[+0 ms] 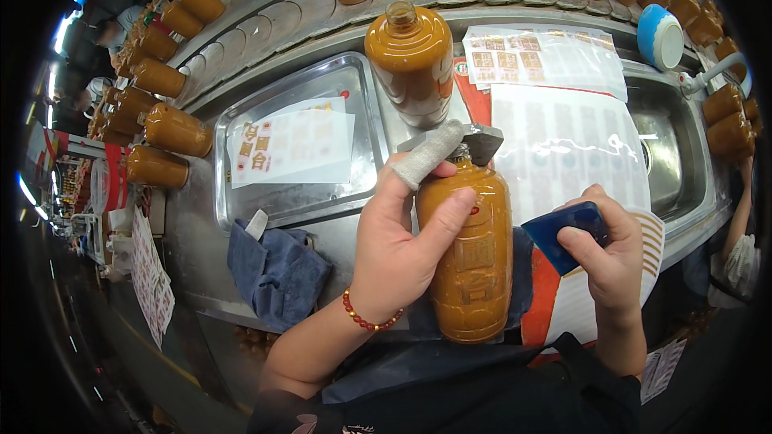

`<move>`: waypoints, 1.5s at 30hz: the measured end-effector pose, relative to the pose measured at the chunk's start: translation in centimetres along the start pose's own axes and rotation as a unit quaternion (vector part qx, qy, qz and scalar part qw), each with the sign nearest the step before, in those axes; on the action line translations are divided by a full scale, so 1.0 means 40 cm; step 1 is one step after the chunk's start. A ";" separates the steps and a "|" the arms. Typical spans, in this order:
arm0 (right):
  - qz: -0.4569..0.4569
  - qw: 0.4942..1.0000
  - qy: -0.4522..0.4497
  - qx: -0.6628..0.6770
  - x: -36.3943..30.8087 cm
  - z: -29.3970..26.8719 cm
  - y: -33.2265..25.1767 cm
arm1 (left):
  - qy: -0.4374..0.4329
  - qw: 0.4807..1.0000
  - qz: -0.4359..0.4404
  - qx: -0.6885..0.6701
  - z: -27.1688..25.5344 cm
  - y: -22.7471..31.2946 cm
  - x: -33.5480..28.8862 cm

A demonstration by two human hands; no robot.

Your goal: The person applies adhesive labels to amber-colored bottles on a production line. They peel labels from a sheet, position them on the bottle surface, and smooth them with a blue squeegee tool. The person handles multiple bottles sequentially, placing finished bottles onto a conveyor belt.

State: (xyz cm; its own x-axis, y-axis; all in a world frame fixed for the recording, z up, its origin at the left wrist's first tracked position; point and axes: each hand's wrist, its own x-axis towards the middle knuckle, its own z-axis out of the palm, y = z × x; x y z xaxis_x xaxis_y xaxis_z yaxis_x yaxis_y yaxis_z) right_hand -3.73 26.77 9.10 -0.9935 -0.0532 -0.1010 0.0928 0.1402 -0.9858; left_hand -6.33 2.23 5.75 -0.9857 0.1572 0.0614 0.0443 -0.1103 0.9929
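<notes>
An amber-brown glass bottle (470, 297) lies tilted in front of me, its neck away from me and raised characters on its front. My left hand (394, 229) is closed around its shoulder, thumb on the front near a small red mark. A pale fabric cot covers the index finger, which reaches over the neck beside a dark grey block (485, 145). My right hand (611, 257) pinches a flat blue scraper (569, 233) to the right of the bottle, apart from it. Another brown bottle (410, 52), open at the mouth, stands upright just beyond.
A metal tray (305, 88) at left holds printed transfer sheets (291, 149). A crumpled blue cloth (277, 273) lies nearer. Right are more sheets (543, 56), a sink (671, 145) and a blue-and-white round container (661, 36). A slatted conveyor (265, 24) carrying bottles curves behind.
</notes>
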 end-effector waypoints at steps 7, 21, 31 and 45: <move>0.023 0.999 -0.014 0.048 0.050 0.014 -0.039 | 0.017 0.999 -0.031 -0.028 -0.008 0.033 -0.006; 0.048 0.989 -0.135 -0.028 0.126 0.029 -0.100 | -0.013 0.988 0.074 0.131 -0.032 0.030 0.002; 0.039 0.984 -0.166 -0.044 0.160 0.025 -0.099 | -0.055 0.971 0.086 0.214 -0.038 0.072 0.024; -0.024 0.979 -0.199 -0.044 0.165 0.033 -0.097 | 0.022 0.998 0.042 0.047 -0.030 0.040 0.021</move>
State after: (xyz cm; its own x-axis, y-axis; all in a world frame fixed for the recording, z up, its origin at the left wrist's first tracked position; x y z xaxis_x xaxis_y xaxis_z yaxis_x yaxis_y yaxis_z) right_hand -10.57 24.56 12.07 -0.8899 -0.4411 -0.1163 0.0224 0.2124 -0.9769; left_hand -7.28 0.99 7.25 -0.9841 0.1074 0.1414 0.1391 -0.0284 0.9899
